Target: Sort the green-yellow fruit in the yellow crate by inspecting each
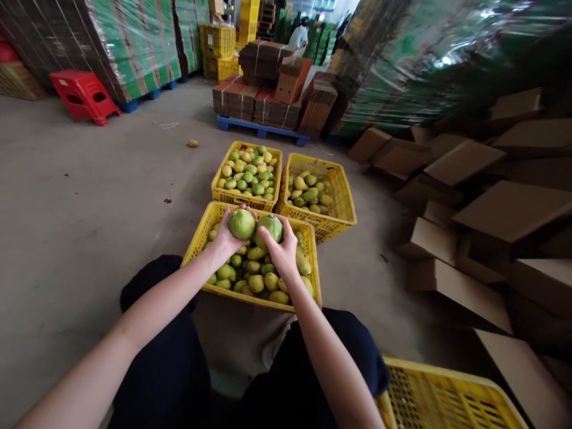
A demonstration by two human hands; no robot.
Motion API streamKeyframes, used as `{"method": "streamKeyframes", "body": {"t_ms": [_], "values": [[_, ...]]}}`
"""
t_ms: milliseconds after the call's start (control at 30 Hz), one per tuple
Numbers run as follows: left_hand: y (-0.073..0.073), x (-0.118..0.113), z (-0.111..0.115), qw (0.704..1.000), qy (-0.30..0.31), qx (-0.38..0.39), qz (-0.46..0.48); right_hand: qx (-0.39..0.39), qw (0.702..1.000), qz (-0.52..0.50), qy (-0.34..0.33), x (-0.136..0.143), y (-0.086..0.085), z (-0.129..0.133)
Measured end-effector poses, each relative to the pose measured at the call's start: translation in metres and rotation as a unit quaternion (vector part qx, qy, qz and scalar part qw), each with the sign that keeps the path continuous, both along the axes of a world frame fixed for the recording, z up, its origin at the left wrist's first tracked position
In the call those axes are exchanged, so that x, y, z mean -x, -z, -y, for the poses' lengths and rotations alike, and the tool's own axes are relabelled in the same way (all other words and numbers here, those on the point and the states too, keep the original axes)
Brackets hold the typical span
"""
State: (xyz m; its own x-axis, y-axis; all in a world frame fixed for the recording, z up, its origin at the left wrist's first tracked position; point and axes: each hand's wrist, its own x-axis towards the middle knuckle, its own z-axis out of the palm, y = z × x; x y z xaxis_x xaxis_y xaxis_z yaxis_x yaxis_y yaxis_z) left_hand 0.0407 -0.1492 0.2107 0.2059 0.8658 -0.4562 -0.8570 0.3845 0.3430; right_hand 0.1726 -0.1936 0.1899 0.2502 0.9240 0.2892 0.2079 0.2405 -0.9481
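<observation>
My left hand cups a round green lemon, its fingers curled behind and beneath. Beside it, my right hand grips a second large green lemon, with the thumb across its near side. Both fruits are held close together above a yellow plastic crate between my knees. Yellow and green lemons lie inside this crate, partly hidden by my hands and forearms.
Beyond it stand a fuller lemon crate and a partly filled one. Another yellow crate is at my lower right. Flattened or open cardboard boxes are heaped on the right. A red stool and a loose yellow fruit are leftward.
</observation>
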Motion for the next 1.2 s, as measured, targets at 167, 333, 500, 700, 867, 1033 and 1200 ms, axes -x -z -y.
{"method": "streamKeyframes", "body": {"t_ms": [167,333,500,700,867,1033,1200], "values": [[-0.001,-0.002,-0.002,1.000,0.017,0.017,0.004,0.187,0.916,-0.356,-0.013,0.006,0.006,-0.015],[-0.006,0.002,-0.002,0.995,0.095,0.031,-0.010,0.250,0.827,-0.499,-0.064,-0.002,-0.003,-0.016],[-0.006,0.006,0.004,0.988,0.143,0.041,-0.036,0.284,0.779,-0.554,-0.078,-0.005,-0.006,-0.012],[-0.003,0.007,0.005,0.988,0.113,-0.108,0.006,0.197,0.769,-0.600,-0.098,-0.005,-0.008,-0.005],[-0.004,0.008,0.004,0.988,0.106,-0.107,0.017,0.161,0.781,-0.588,-0.137,-0.009,-0.011,-0.002],[-0.005,0.008,0.005,0.987,0.120,-0.110,-0.017,0.164,0.800,-0.546,-0.188,-0.010,-0.008,-0.002],[-0.010,0.012,0.009,0.968,0.173,-0.174,-0.058,0.152,0.821,-0.476,-0.277,-0.014,-0.005,0.001]]}}
